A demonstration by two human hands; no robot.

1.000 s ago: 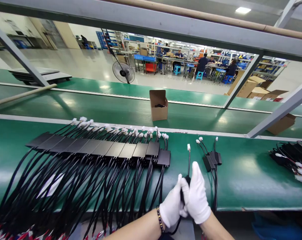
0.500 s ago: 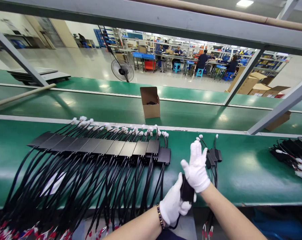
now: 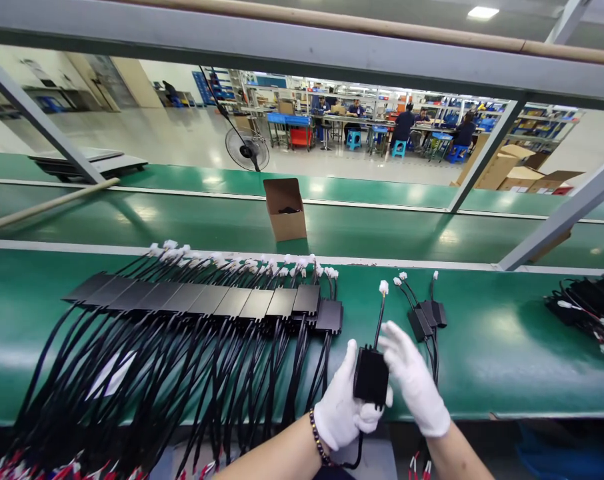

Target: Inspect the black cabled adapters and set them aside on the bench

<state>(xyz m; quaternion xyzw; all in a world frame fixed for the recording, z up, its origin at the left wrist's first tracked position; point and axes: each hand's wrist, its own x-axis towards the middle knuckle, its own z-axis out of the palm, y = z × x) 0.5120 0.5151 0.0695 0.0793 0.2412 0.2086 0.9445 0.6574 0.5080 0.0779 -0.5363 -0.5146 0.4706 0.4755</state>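
Observation:
My left hand [image 3: 345, 400], in a white glove, is closed around a flat black box with cables [image 3: 371, 377]. From the box's top a short black cable rises to a white connector [image 3: 384, 287]; another cable hangs below. Beside the box's right edge is my right hand [image 3: 415, 380], also gloved, fingers stretched out and holding nothing; whether it touches the box I cannot tell. To the left, a long row of similar black boxes [image 3: 222, 302] lies on the green surface, with white connectors behind and cables trailing over the front edge. Several more boxes [image 3: 427, 319] lie just right of my hands.
An open cardboard box [image 3: 288, 223] stands on the green conveyor behind. A pile of black cabled parts [image 3: 589, 310] lies at the far right. Slanted metal posts [image 3: 487, 153] and a fan [image 3: 247, 151] stand beyond. People sit at benches in the background.
My right hand has moved off the black box's face to its right side. The box now shows its face and upright cable. The view has shifted slightly.

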